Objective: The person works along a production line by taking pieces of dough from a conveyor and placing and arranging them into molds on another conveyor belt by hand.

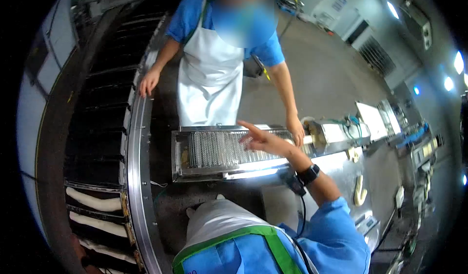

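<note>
My right hand (263, 140), with a dark watch on its wrist, reaches over a narrow conveyor with a metal mesh belt (214, 147). Its fingers are stretched out and apart, and it holds nothing. I cannot tell whether it touches the belt. Across the conveyor, a co-worker's hand (295, 130) lies beside a pale dough piece (308, 139) at the machine's outlet. My left hand cannot be made out in the view.
At left runs a long line of dark trays (97, 142); the nearer ones hold long white dough strips (95, 200). A co-worker in a white apron (209, 74) stands opposite. A curved dough piece (360, 191) and a scale (368, 224) are at right.
</note>
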A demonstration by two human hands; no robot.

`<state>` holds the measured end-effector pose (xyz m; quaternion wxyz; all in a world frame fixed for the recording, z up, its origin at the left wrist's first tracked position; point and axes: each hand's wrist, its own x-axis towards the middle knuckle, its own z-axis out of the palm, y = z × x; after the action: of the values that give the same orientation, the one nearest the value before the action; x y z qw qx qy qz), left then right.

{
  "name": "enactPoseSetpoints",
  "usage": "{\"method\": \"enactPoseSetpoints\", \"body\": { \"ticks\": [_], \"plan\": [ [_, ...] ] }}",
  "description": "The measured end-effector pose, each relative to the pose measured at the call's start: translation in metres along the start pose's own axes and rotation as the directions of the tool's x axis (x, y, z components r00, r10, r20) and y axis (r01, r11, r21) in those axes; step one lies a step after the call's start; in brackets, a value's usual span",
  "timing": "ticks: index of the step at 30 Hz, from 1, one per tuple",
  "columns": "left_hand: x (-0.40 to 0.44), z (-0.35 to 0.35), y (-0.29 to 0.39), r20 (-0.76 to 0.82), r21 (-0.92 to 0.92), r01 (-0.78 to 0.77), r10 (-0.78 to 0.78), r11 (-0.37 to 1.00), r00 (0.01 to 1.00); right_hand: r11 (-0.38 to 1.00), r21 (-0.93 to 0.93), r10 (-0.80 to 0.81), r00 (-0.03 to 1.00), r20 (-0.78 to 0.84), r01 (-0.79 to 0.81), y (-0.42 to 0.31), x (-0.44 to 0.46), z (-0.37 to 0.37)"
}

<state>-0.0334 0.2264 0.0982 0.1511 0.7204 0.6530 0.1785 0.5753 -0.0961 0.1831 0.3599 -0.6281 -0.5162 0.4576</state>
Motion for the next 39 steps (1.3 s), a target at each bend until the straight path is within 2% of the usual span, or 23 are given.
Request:
{"method": "enactPoseSetpoints", "body": {
  "ticks": [2,4,7,8,9,10,12,13,14,15,18,19,20,21,24,25,29,30,32,33,36,38,39],
  "plan": [
    [-0.001,-0.002,-0.005,-0.007,-0.041,-0.011,0.011,0.999,1.000,1.000,0.015,0.026,0.996,-0.083,-0.025,0.031,-0.009,-0.001],
    [-0.004,-0.005,-0.012,-0.015,-0.106,-0.027,0.025,0.994,1.000,0.986,-0.122,0.098,0.985,-0.139,-0.116,0.049,-0.019,-0.004],
    [0.010,-0.005,-0.001,0.040,-0.353,-0.127,0.151,0.927,0.988,0.971,-0.080,0.210,0.962,-0.175,-0.227,0.069,-0.033,-0.004],
    [-0.006,-0.012,-0.003,0.035,-0.431,-0.146,0.178,0.890,0.983,0.960,-0.227,0.122,0.973,-0.197,-0.166,0.060,-0.037,-0.003],
    [-0.047,-0.041,0.090,0.109,-0.142,-0.063,0.079,0.988,0.991,0.962,-0.103,0.235,0.956,-0.174,-0.255,0.042,-0.057,-0.001],
    [-0.065,-0.041,0.090,0.037,-0.114,-0.196,0.201,0.974,0.979,1.000,-0.018,0.011,0.985,-0.172,-0.014,0.076,-0.078,-0.001],
    [-0.079,-0.047,0.141,0.078,-0.025,-0.066,0.068,0.998,0.995,0.986,0.034,0.168,0.979,-0.114,-0.165,0.102,-0.087,-0.004],
    [-0.082,-0.042,0.156,0.096,-0.074,-0.111,0.118,0.991,0.988,0.938,-0.065,0.327,0.931,-0.164,-0.341,0.080,-0.086,0.001],
    [-0.080,-0.029,0.176,0.129,-0.122,-0.173,0.189,0.977,0.974,0.970,-0.039,0.233,0.963,-0.136,-0.240,0.096,-0.084,-0.009],
    [-0.083,-0.008,0.192,0.135,-0.128,-0.185,0.202,0.974,0.970,0.952,-0.051,0.294,0.946,-0.136,-0.303,0.115,-0.077,-0.024],
    [-0.084,0.040,0.171,0.194,-0.149,-0.040,0.069,0.988,0.979,0.900,-0.191,0.384,0.920,-0.075,-0.391,0.126,-0.040,-0.029],
    [-0.082,0.065,0.135,0.179,-0.038,-0.102,0.107,0.994,0.978,0.891,-0.221,0.388,0.918,-0.082,-0.396,0.135,-0.041,-0.020],
    [-0.086,0.069,0.118,0.191,-0.127,-0.046,0.070,0.991,0.979,0.887,-0.248,0.391,0.919,-0.047,-0.390,0.146,-0.039,-0.010],
    [-0.089,0.078,0.109,0.189,-0.144,-0.044,0.071,0.989,0.979,0.897,-0.087,0.432,0.901,-0.035,-0.433,0.154,-0.036,-0.008],
    [-0.099,0.082,0.105,0.167,-0.138,-0.085,0.108,0.987,0.980,0.895,0.006,0.447,0.894,-0.040,-0.447,0.167,-0.032,-0.011],
    [-0.103,0.080,0.102,0.129,-0.130,-0.129,0.146,0.983,0.981,0.908,-0.053,0.417,0.909,-0.012,-0.417,0.160,-0.027,-0.009],
    [-0.107,0.052,0.125,0.130,-0.315,-0.038,0.083,0.948,0.988,0.884,-0.033,0.467,0.884,0.017,-0.466,0.152,-0.028,-0.002],
    [-0.107,0.052,0.122,0.135,-0.309,-0.048,0.093,0.950,0.986,0.884,-0.020,0.468,0.884,0.013,-0.468,0.150,-0.031,0.003],
    [-0.110,0.055,0.124,0.124,-0.090,-0.055,0.066,0.994,0.990,0.905,0.032,0.425,0.905,-0.001,-0.425,0.148,-0.036,0.003],
    [-0.113,0.056,0.132,0.135,-0.101,-0.025,0.039,0.995,0.990,0.930,-0.042,0.365,0.931,-0.008,-0.365,0.159,-0.037,-0.003],
    [-0.115,0.054,0.148,0.133,-0.172,-0.053,0.076,0.984,0.988,0.914,0.044,0.406,0.911,-0.073,-0.404,0.151,-0.045,-0.012],
    [-0.116,0.045,0.161,0.132,-0.207,-0.098,0.127,0.973,0.983,0.891,-0.152,0.403,0.899,-0.170,-0.428,0.154,-0.053,-0.020],
    [-0.116,0.035,0.173,0.150,-0.172,-0.120,0.146,0.978,0.978,0.913,-0.114,0.365,0.911,-0.192,-0.390,0.155,-0.060,-0.023]
  ]
}}
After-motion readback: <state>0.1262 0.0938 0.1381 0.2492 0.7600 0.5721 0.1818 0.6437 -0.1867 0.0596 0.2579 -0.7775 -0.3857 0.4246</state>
